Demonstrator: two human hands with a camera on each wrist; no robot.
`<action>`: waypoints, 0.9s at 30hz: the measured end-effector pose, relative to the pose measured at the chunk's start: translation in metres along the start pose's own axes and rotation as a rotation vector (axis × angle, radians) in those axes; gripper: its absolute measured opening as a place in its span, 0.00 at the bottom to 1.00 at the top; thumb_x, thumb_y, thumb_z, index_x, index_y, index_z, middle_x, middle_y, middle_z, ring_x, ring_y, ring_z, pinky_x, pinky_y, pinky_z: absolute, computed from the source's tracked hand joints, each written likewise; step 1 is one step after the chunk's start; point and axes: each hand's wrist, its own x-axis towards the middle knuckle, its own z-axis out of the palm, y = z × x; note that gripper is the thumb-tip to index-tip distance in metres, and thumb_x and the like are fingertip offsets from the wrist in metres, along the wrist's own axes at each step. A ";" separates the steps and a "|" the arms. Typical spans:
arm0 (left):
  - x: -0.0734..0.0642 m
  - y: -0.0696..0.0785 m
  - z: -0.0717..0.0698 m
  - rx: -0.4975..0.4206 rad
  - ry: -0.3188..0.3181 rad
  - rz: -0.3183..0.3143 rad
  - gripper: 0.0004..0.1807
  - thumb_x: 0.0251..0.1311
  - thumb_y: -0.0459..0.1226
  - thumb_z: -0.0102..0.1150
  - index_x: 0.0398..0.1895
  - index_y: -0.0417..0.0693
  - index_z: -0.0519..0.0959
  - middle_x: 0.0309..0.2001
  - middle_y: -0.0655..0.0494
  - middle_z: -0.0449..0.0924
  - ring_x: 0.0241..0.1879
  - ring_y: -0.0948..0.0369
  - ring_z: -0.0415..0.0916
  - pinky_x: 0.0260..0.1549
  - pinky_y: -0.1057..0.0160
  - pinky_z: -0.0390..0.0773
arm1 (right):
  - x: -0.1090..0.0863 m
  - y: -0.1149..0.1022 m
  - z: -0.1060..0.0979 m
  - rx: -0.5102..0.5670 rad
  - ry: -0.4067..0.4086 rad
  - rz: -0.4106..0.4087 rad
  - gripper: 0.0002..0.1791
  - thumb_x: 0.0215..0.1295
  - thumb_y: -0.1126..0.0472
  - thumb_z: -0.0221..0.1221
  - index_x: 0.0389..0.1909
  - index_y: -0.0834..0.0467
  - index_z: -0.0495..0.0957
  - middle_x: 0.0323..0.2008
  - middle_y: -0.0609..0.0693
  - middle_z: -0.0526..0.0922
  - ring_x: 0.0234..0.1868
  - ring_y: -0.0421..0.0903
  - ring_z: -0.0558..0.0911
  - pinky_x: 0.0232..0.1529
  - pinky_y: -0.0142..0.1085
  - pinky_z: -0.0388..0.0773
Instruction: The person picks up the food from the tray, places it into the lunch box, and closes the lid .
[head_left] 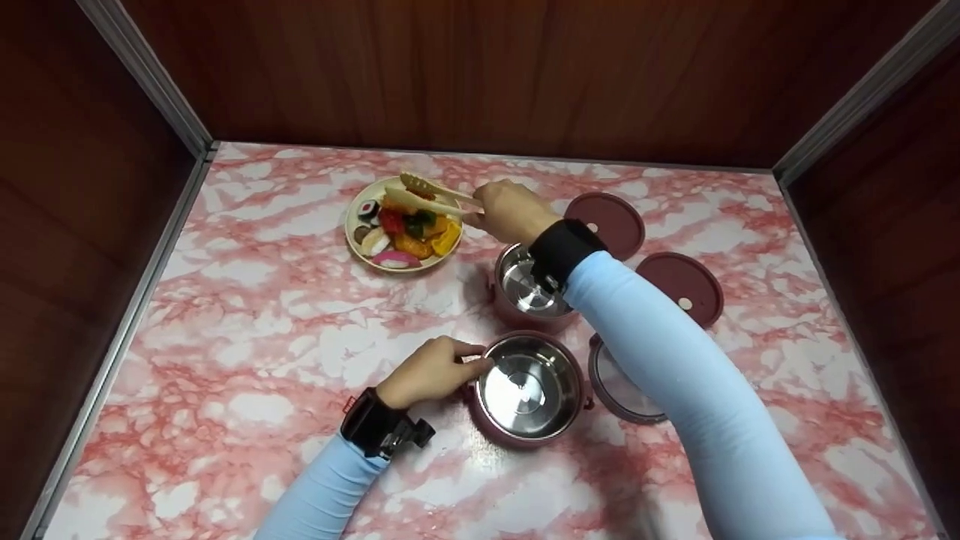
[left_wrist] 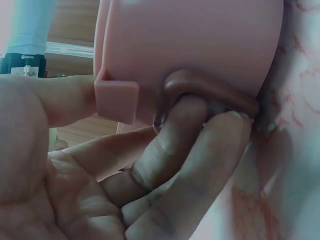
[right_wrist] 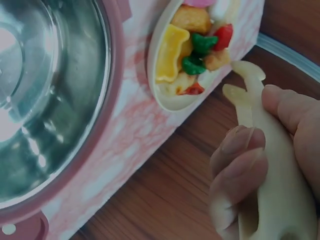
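Note:
My left hand (head_left: 431, 371) steadies the near pink-red pot (head_left: 525, 394), which has a shiny steel inside. In the left wrist view its fingers hook into the pot's brown side handle (left_wrist: 205, 87), with the thumb up by the rim. My right hand (head_left: 514, 210) grips cream-coloured tongs (head_left: 442, 204) whose tips reach over a round cream plate (head_left: 367, 261). Heaped on that plate are toy-like foods: a sushi roll (head_left: 367, 209), a green piece (head_left: 424, 219), a yellow piece (head_left: 448, 238) and several others. In the right wrist view, the tongs' tips (right_wrist: 247, 72) have a narrow gap between them.
Behind the near pot stands a second steel-lined pot (head_left: 525, 289), partly covered by my right wrist. Two dark red round lids (head_left: 619, 236) (head_left: 675, 281) lie to its right. A clear lid with a dark rim (head_left: 626, 390) is partly under my right forearm. Wooden walls (head_left: 480, 75) enclose the table.

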 end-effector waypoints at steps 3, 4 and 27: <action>0.000 -0.001 0.000 -0.030 -0.011 -0.008 0.21 0.67 0.51 0.59 0.54 0.48 0.84 0.30 0.61 0.83 0.23 0.65 0.76 0.30 0.62 0.77 | 0.006 0.000 0.007 -0.010 -0.025 -0.005 0.18 0.72 0.46 0.57 0.41 0.58 0.78 0.33 0.52 0.80 0.33 0.51 0.76 0.37 0.44 0.74; 0.000 -0.001 0.000 -0.036 -0.012 -0.007 0.21 0.67 0.51 0.59 0.54 0.47 0.84 0.28 0.61 0.83 0.22 0.66 0.75 0.29 0.63 0.77 | 0.008 0.000 0.009 -0.013 -0.035 -0.006 0.17 0.72 0.46 0.57 0.42 0.58 0.79 0.33 0.52 0.80 0.33 0.51 0.76 0.37 0.44 0.74; 0.002 -0.001 0.000 -0.009 -0.015 0.002 0.20 0.67 0.52 0.58 0.54 0.52 0.85 0.26 0.65 0.81 0.26 0.67 0.75 0.31 0.64 0.76 | 0.007 -0.003 -0.002 -0.186 -0.044 0.034 0.17 0.71 0.46 0.57 0.41 0.57 0.79 0.33 0.55 0.80 0.34 0.54 0.78 0.36 0.51 0.78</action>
